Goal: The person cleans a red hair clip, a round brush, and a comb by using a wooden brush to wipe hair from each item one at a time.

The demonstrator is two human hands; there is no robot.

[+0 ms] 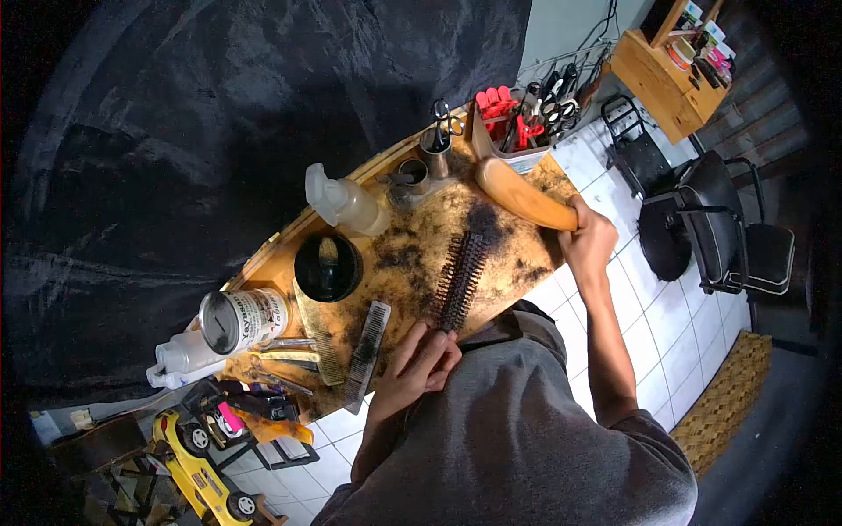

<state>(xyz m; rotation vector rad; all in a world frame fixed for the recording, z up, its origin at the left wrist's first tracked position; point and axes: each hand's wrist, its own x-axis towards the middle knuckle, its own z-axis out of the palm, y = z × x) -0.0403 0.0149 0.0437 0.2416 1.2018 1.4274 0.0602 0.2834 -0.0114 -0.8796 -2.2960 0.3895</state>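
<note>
My right hand [590, 238] is closed around one end of a curved wooden-backed brush [524, 196], held over the table's right side; its underside is hidden. My left hand [419, 361] is at the table's near edge, fingers curled at the lower end of a round hairbrush [460, 279] with dark bristles. The brush's handle is hidden by the fingers. Left of that hand lies a grey comb [367, 351], and past it a yellowish comb [317, 337]. Dark smudges and what looks like loose hair mark the wooden table [412, 241].
Along the far edge stand a pump bottle [351, 206], metal cups [436, 156], one holding scissors, and a bin [526, 158] of clips and tools. A black bowl [303, 279] holds a small brush. A labelled can [259, 317] stands left. Black chairs [710, 219] are at right.
</note>
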